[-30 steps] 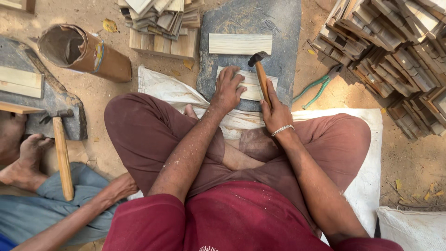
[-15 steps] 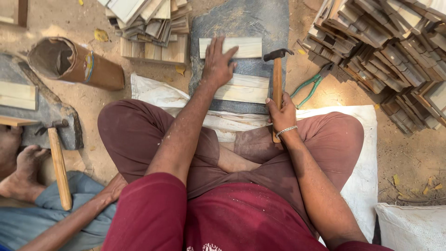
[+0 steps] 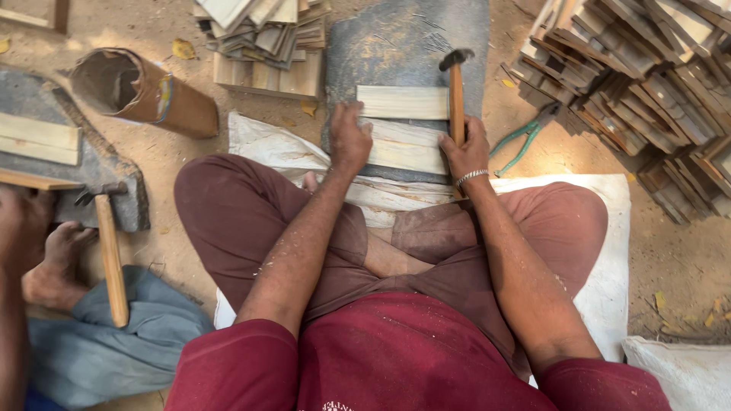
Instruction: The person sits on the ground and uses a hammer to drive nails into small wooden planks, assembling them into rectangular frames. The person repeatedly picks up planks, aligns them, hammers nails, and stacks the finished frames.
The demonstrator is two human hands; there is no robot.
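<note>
I sit cross-legged before a dark stone slab [image 3: 396, 46]. Two pale wooden slats lie on it: a far slat [image 3: 402, 102] and a near slat [image 3: 411, 148]. My left hand [image 3: 349, 138] rests on the left end of the near slat, fingers curled at the far slat's corner. My right hand [image 3: 466, 151] grips the wooden handle of a hammer [image 3: 456, 84], whose metal head points away over the slab. Small nails [image 3: 430, 34] lie scattered on the slab's far right part.
Stacks of wooden slats sit ahead [image 3: 263, 38] and at the right [image 3: 647, 84]. Green pliers [image 3: 521, 141] lie right of the slab. A brown cylinder [image 3: 145, 91] lies at the left. Another person's foot [image 3: 57, 262], hammer [image 3: 110, 255] and stone block [image 3: 91, 164] are at the left.
My left hand has drawn back from the far slat to the near slat. The hammer in my right hand has stayed upright beside the slats; the view shifted.
</note>
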